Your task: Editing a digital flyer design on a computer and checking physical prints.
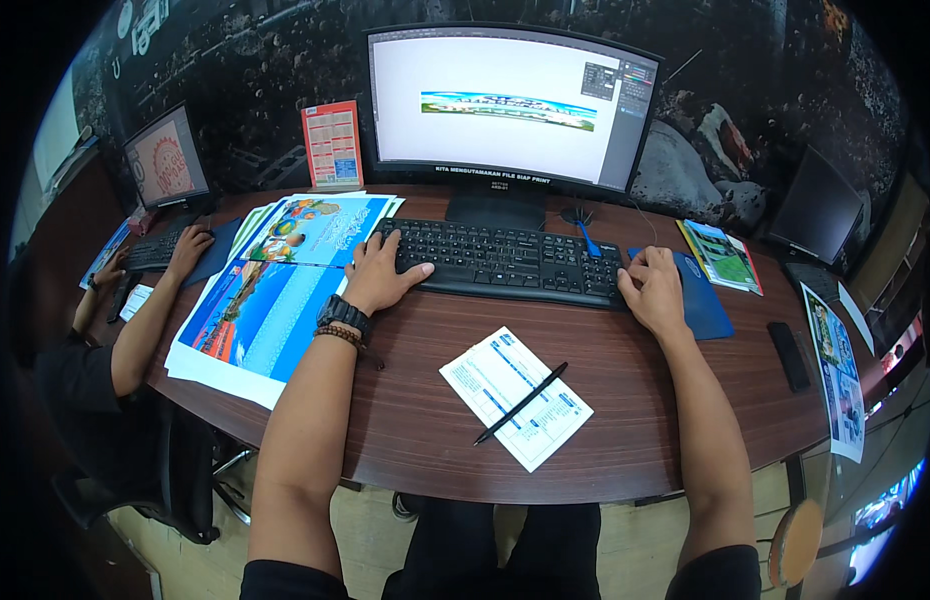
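My left hand [383, 275] rests at the left end of a black keyboard [495, 262], fingers spread over the keys and thumb stretched out. A black watch and beaded bracelets circle that wrist. To the right of the keyboard, my right hand [653, 290] is curled on a blue mouse pad [703, 305], over what appears to be a computer mouse, hidden beneath the palm. Behind the keyboard stands a curved monitor [505, 125] with a wide, colourful banner design on a white page. Between my forearms lies a printed form [500, 375] with a black pen [523, 402] across it.
Large blue printed sheets [275, 310] lie left of my left forearm. A desk calendar [332, 145] stands behind them. At the left, a co-worker's hands [190, 250] are at another keyboard and monitor [165, 160]. Brochures [720, 255], a black phone-like object [788, 356] and a second dark monitor [813, 205] sit right.
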Motion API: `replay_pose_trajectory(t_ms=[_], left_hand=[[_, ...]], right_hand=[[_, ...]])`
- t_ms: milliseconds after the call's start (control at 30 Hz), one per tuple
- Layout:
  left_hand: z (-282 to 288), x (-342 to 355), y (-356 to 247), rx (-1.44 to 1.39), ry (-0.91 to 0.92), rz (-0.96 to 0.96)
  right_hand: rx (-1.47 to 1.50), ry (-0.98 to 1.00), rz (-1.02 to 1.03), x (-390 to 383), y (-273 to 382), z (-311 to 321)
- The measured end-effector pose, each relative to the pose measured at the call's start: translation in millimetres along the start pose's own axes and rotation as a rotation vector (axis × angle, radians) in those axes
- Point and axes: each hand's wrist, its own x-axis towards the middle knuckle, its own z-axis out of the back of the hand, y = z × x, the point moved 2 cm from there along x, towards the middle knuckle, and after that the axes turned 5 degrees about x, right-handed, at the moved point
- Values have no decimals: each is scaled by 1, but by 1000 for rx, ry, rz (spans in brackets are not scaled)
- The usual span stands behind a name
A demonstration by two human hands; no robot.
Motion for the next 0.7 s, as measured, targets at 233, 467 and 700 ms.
replay_pose_trajectory(t_ms=[233,467,700], left_hand=[[0,0,0,-2,16,14],[-2,1,1,-36,14,0],[5,6,6,-114,-247,-82]], right_hand=[[6,3,-16,0,2,1],[0,-1,-19,0,2,0],[13,-15,-36,3,9,1]])
